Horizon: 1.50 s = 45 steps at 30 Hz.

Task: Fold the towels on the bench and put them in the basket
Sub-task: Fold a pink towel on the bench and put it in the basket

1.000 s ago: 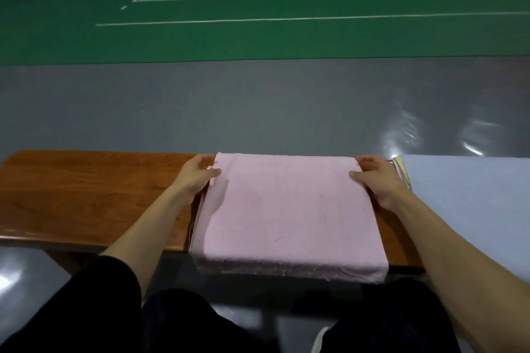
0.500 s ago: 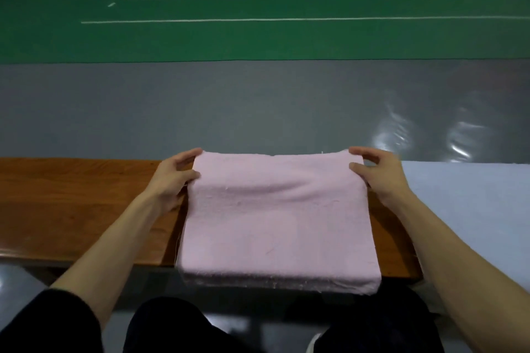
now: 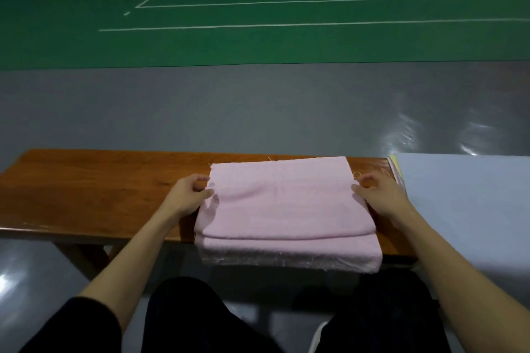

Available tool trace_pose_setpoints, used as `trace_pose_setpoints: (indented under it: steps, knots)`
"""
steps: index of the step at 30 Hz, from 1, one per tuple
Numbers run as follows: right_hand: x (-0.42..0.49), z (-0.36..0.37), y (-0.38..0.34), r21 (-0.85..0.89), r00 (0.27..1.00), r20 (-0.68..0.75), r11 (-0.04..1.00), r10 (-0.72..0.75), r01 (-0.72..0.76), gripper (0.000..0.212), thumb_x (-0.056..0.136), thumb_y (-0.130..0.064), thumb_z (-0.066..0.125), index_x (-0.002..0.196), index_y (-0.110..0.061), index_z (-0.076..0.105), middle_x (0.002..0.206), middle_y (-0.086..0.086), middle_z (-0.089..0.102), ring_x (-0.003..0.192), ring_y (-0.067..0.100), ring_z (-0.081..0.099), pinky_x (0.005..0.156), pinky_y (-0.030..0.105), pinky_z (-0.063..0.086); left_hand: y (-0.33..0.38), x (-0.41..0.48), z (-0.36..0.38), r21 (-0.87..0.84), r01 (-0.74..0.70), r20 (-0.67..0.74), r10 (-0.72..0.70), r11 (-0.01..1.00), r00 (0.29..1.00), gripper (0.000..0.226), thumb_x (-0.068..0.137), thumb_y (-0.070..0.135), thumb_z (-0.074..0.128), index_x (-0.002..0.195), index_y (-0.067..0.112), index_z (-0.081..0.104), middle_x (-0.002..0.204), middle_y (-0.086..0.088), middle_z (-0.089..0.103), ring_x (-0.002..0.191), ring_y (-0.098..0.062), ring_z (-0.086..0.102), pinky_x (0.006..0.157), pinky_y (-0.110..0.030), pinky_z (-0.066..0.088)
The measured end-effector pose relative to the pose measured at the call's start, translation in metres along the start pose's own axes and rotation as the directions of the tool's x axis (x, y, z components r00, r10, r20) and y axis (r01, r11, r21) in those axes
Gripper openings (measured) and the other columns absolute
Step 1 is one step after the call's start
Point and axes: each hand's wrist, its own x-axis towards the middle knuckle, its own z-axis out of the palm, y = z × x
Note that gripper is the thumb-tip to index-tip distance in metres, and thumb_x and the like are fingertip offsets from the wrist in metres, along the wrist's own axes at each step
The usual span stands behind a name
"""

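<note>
A pink towel (image 3: 282, 209) lies folded on the wooden bench (image 3: 100, 189), its near layers hanging a little over the front edge. My left hand (image 3: 190, 195) pinches the towel's left edge. At the right edge, my right hand (image 3: 378, 195) grips the towel with thumb and curled fingers. A fold line runs across the towel near the front. No basket is in view.
A pale blue towel (image 3: 464, 209) lies spread on the bench to the right, over a yellowish layer (image 3: 397, 172). Bare bench wood stretches to the left. Grey floor and a green court lie beyond. My dark-clothed legs are below the bench.
The far edge of the pink towel was lifted and brought toward me, then laid down as a fold. Both hands now sit at the towel's sides, nearer me.
</note>
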Motion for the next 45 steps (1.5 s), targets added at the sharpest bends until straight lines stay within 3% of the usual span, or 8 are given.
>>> trace_pose_setpoints:
  steps: [7, 14, 20, 22, 24, 30, 41, 45]
  knots:
    - [0.028, 0.012, -0.01, 0.016, 0.996, 0.09, 1.0, -0.007, 0.005, 0.035, 0.08, -0.022, 0.077, 0.111, -0.014, 0.065, 0.109, 0.004, 0.061, 0.099, 0.022, 0.055, 0.079, 0.029, 0.042, 0.003, 0.025, 0.0, 0.041, 0.003, 0.053, -0.005, 0.999, 0.999, 0.04, 0.086, 0.014, 0.07, 0.124, 0.016, 0.059, 0.12, -0.009, 0.062, 0.102, -0.021, 0.059, 0.081, -0.029, 0.051]
    - [0.043, 0.017, 0.002, 0.163, 1.0, 0.02, 0.987, 0.012, -0.015, 0.004, 0.082, -0.018, 0.074, 0.079, -0.018, 0.071, 0.087, 0.0, 0.069, 0.088, 0.021, 0.063, 0.077, 0.032, 0.051, -0.001, 0.041, -0.002, 0.014, -0.057, 0.038, 0.056, 0.998, 0.998, 0.021, 0.086, 0.012, 0.069, 0.106, 0.012, 0.07, 0.099, -0.005, 0.066, 0.096, -0.023, 0.062, 0.084, -0.036, 0.051]
    - [0.053, 0.015, -0.012, 0.302, 0.995, -0.072, 0.949, -0.075, 0.093, 0.013, 0.076, -0.004, 0.078, 0.085, -0.009, 0.069, 0.081, 0.003, 0.066, 0.072, 0.014, 0.059, 0.061, 0.013, 0.048, 0.004, 0.06, -0.004, 0.008, -0.094, -0.001, 0.094, 0.996, 0.996, 0.013, 0.09, 0.015, 0.065, 0.082, 0.006, 0.069, 0.079, -0.006, 0.065, 0.073, -0.017, 0.055, 0.064, -0.027, 0.042]
    - [0.059, 0.014, -0.017, 0.276, 0.988, -0.122, 0.953, -0.097, 0.127, 0.017, 0.077, -0.005, 0.076, 0.091, -0.011, 0.068, 0.072, -0.001, 0.061, 0.064, 0.013, 0.055, 0.054, 0.008, 0.044, 0.008, 0.067, -0.004, 0.037, -0.12, -0.005, 0.12, 0.992, 0.993, 0.013, 0.09, 0.018, 0.065, 0.08, 0.01, 0.068, 0.077, -0.002, 0.065, 0.073, -0.016, 0.056, 0.062, -0.026, 0.041]
    - [0.069, 0.017, -0.02, 0.246, 0.986, -0.126, 0.96, -0.107, 0.136, 0.024, 0.077, -0.007, 0.076, 0.098, -0.014, 0.068, 0.066, -0.001, 0.057, 0.058, 0.014, 0.051, 0.057, 0.018, 0.044, 0.01, 0.075, -0.003, 0.119, -0.156, -0.048, 0.162, 0.981, 0.986, 0.01, 0.091, 0.02, 0.062, 0.084, 0.015, 0.066, 0.08, 0.0, 0.066, 0.077, -0.017, 0.059, 0.063, -0.026, 0.041]
    - [0.089, 0.024, -0.021, -0.089, 0.975, -0.158, 0.986, -0.157, 0.145, 0.015, 0.082, -0.018, 0.072, 0.093, -0.008, 0.073, 0.086, 0.007, 0.069, 0.08, 0.021, 0.06, 0.077, 0.026, 0.042, 0.007, 0.09, 0.005, 0.378, -0.206, -0.141, 0.276, 0.903, 0.951, 0.015, 0.093, 0.019, 0.054, 0.092, 0.011, 0.066, 0.083, -0.001, 0.06, 0.081, -0.021, 0.057, 0.066, -0.027, 0.039]
    - [0.102, 0.031, -0.026, -0.226, 0.996, -0.051, 0.973, -0.067, 0.053, 0.006, 0.084, -0.011, 0.071, 0.082, -0.012, 0.066, 0.092, 0.011, 0.069, 0.082, 0.022, 0.059, 0.071, 0.027, 0.043, 0.002, 0.092, 0.011, 0.383, -0.268, -0.138, 0.342, 0.884, 0.93, 0.019, 0.091, 0.012, 0.06, 0.105, 0.008, 0.071, 0.109, -0.007, 0.063, 0.101, -0.023, 0.057, 0.083, -0.023, 0.038]
    - [0.101, 0.03, -0.025, -0.216, 0.999, -0.019, 0.976, -0.035, 0.031, 0.022, 0.081, -0.008, 0.074, 0.101, -0.012, 0.066, 0.102, 0.012, 0.067, 0.092, 0.027, 0.061, 0.077, 0.027, 0.046, -0.002, 0.085, 0.011, 0.376, -0.252, -0.133, 0.321, 0.892, 0.938, 0.011, 0.089, 0.009, 0.061, 0.093, 0.006, 0.071, 0.101, -0.006, 0.062, 0.088, -0.017, 0.052, 0.075, -0.022, 0.036]
